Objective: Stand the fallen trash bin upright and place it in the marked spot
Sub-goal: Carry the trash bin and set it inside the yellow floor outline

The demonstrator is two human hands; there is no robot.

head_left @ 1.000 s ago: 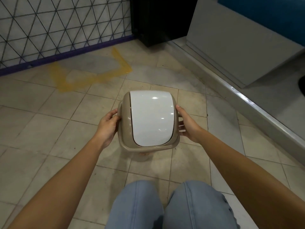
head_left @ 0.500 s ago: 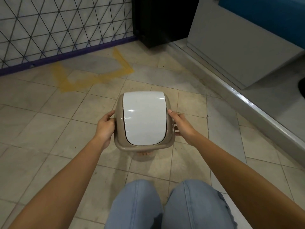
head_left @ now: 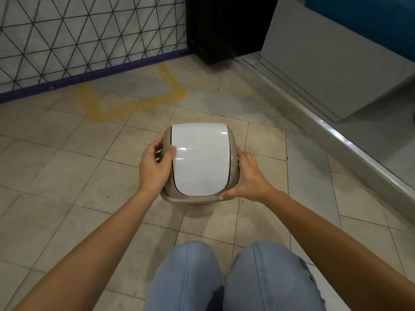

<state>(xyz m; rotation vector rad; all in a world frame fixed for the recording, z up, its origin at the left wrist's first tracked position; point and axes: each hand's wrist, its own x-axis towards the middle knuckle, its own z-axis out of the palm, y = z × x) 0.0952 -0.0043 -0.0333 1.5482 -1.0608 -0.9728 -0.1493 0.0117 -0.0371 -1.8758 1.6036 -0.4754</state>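
Observation:
The trash bin [head_left: 199, 160] is beige with a white swing lid. It stands upright on the tiled floor, seen from above, in front of my knees. My left hand [head_left: 155, 167] grips its left side, with the thumb on the lid's edge. My right hand [head_left: 249, 176] holds its right side, with the thumb hooked around the near rim. The marked spot [head_left: 132, 95] is a yellow tape outline on the floor, farther off and to the left, next to the wall. The bin is apart from it. The bin's body is hidden under its lid.
A wall with a black triangle pattern and a purple baseboard [head_left: 89, 72] runs behind the marked spot. A black cabinet [head_left: 224, 28] stands at the back. A grey raised ledge [head_left: 350, 140] and grey panel line the right side. My knees in blue jeans [head_left: 231, 277] are at the bottom.
The bin has settled lower and slightly back toward me. Both hands have shifted their grip, the left thumb onto the lid edge and the right hand down around the near rim.

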